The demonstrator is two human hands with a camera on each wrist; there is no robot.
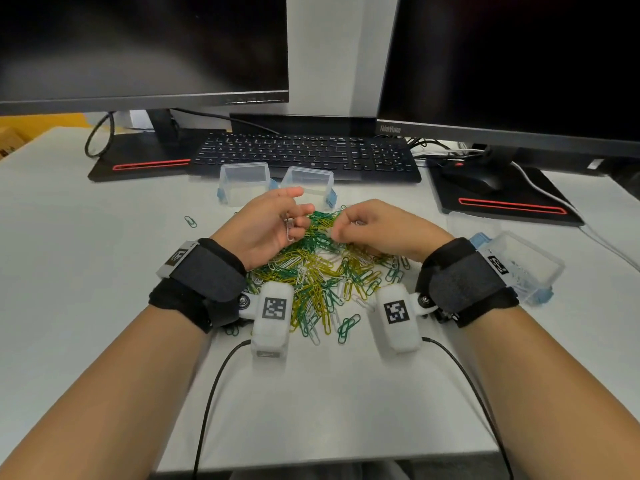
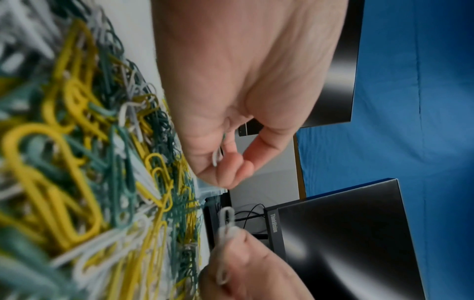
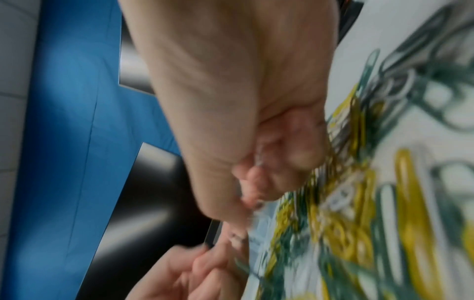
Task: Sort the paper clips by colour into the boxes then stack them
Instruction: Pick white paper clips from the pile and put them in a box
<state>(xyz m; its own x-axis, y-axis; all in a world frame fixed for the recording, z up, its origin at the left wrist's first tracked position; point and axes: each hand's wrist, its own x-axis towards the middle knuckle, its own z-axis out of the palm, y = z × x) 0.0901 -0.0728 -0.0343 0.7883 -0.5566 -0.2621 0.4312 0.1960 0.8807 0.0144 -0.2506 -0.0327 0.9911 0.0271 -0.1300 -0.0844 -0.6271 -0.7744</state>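
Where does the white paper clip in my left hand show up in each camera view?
Head: white paper clip at centre, in the left hand above the pile.
Left wrist: centre, between curled fingers.
Right wrist: too blurred to tell.
Shared landmark: the paper clip pile.

Right-wrist view is motion-blurred — the right hand [image 3: 256,113] hides its fingers' [image 3: 254,174] hold (unreadable).

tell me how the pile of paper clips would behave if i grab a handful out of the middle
The paper clip pile is heaped and crisscrossed, so a handful would probably drag tangled neighbours along. The clips look thin and light, so loose ones would likely scatter across the table. Their smooth coloured coating suggests some may slip out.
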